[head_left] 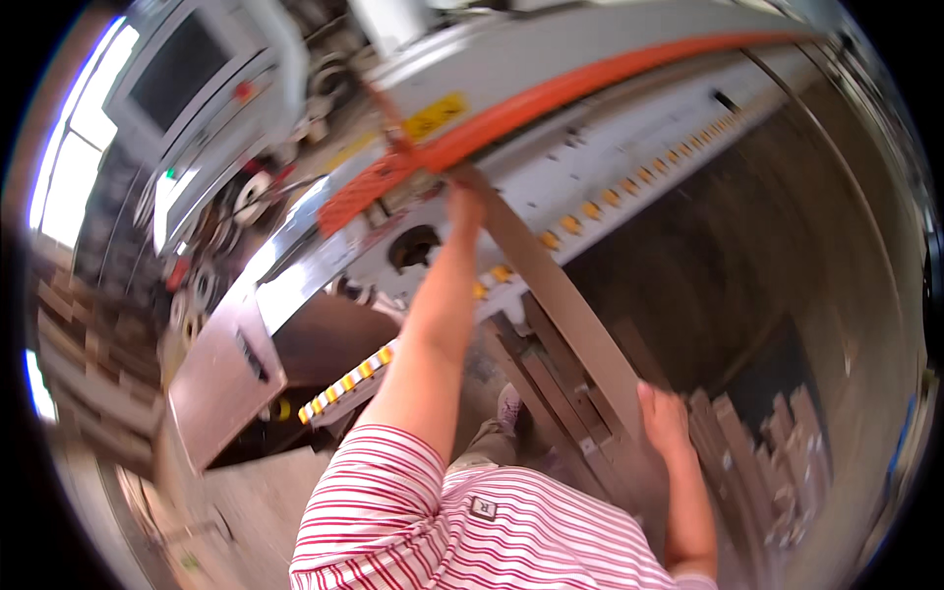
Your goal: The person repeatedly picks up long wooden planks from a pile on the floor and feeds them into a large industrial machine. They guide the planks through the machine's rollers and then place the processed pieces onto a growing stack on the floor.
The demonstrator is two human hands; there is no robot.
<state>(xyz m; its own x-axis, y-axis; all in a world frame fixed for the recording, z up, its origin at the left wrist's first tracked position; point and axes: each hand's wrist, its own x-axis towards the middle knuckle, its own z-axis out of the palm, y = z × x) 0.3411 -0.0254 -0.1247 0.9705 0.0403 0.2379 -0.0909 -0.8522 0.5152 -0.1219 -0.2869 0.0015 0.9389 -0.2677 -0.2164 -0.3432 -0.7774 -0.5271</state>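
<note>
A long, narrow brown board [556, 290] slants from the machine's orange guard [452, 147] down toward my right side. My left hand [466, 205] is at its far end, just under the guard, with the arm stretched forward; its fingers are blurred but look closed on the board's left edge. Lower down, my right hand [664, 418] grips the right edge near the close end, thumb on top. The board crosses a row of yellow rollers [590, 210] along the front of the machine's pale bed [536, 182]. Its nearest end is partly hidden by my body and right arm.
Similar narrow brown strips [541, 379] lie below the board, and more are stacked [762, 457] at the lower right. A control panel with a dark screen [187, 71] stands at the upper left. A cabinet door [226, 379] juts out at left, beside a short roller arm [346, 383].
</note>
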